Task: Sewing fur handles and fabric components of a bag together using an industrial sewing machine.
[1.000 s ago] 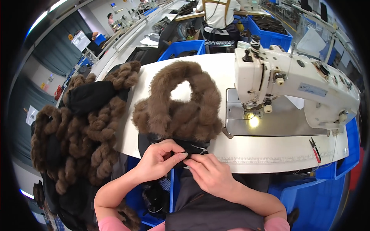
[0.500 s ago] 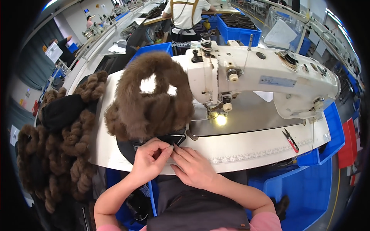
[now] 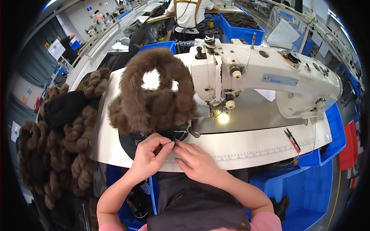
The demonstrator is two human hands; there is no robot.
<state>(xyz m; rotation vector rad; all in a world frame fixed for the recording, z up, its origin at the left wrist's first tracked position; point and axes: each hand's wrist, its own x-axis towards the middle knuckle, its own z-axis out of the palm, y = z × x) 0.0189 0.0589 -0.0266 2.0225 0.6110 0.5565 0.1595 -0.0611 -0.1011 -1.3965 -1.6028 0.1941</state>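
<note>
A white worktable [image 3: 239,148] is seen from above, filling the middle of the frame. At lower centre, two bare hands meet at the table's near edge. The left hand [image 3: 151,154] is curled, its thumb and forefinger pinched on the edge of a dark fabric piece with a zipper [image 3: 169,135]. The right hand [image 3: 196,161] lies just to the right of it, fingers held close together and pointing left, the fingertips pressed onto the same dark edge where the left hand pinches. The dark fabric piece lies on the table directly above the hands, and a brown fur trim [image 3: 154,98] is joined to it, looped in a ring across the centre-left of the frame. A white sewing machine [image 3: 266,79] stands at upper right, with its lamp lit over a grey metal plate [image 3: 250,115]. Small red-handled snips [image 3: 291,139] lie on the table at right, well apart from the hands. A heap of dark garments with brown fur [image 3: 58,138] is piled at the left edge. Blue bins [image 3: 293,188] are seen below the table at lower right. Another person [image 3: 189,15] stands at the top of the frame.
</note>
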